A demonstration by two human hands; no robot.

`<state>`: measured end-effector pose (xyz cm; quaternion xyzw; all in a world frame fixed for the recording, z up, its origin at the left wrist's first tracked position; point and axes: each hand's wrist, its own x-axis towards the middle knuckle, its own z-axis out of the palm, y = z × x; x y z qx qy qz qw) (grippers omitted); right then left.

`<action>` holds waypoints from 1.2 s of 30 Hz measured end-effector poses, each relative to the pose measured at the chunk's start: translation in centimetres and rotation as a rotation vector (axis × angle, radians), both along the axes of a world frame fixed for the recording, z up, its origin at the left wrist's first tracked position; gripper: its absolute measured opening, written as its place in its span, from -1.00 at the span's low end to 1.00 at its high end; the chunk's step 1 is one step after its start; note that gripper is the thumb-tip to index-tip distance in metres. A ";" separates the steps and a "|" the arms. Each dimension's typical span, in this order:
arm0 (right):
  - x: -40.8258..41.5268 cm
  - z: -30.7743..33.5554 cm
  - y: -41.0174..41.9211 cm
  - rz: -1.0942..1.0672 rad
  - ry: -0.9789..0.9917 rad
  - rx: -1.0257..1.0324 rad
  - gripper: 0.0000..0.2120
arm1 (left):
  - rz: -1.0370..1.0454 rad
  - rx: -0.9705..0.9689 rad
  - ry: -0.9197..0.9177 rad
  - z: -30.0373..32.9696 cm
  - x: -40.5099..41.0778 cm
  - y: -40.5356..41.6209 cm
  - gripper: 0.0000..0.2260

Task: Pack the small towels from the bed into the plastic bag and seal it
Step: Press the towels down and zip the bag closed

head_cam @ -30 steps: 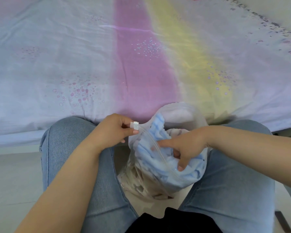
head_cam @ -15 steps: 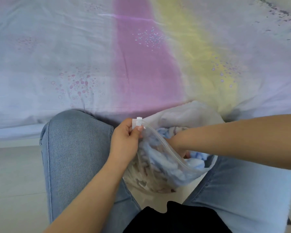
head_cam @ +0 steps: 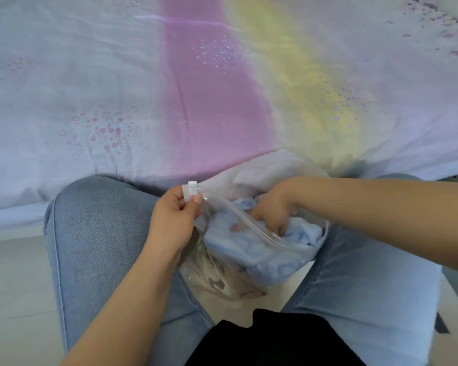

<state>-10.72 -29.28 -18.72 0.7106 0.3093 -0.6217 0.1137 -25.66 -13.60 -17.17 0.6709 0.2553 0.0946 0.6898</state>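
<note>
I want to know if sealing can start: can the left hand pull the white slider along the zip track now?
Probably not yet. The left hand already pinches the white slider, but the right hand is inside the plastic bag, across the zip track.

This is a bedroom in a home. A bed (head_cam: 117, 75) fills the upper part of the view, covered by a thin, slightly creased bedsheet (head_cam: 209, 107) in pastel bands of pale blue, pink, yellow and lilac, printed with clusters of small bubbles. The sheet hangs over the mattress edge, and below it lies a pale, smooth tiled floor (head_cam: 13, 286). A person sits close against the bedside in light blue jeans (head_cam: 95, 233) and a black top (head_cam: 275, 339), knees nearly touching the mattress. Soft daylight falls evenly over the fabric. The plain domestic bedding and casual clothes point to a private living space rather than a workplace
</note>
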 end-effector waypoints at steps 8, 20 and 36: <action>-0.9 5.2 -1.0 0.119 -0.069 0.125 -0.43 | -0.003 -0.009 0.005 0.7 -0.1 -0.1 -0.81; -6.2 13.2 4.1 -0.329 -0.788 0.854 -0.64 | -0.062 0.206 0.005 0.0 0.2 -0.3 -0.78; -7.1 8.7 2.8 -0.399 -0.790 0.813 -0.83 | -0.223 0.219 -0.060 0.7 0.2 0.3 -0.80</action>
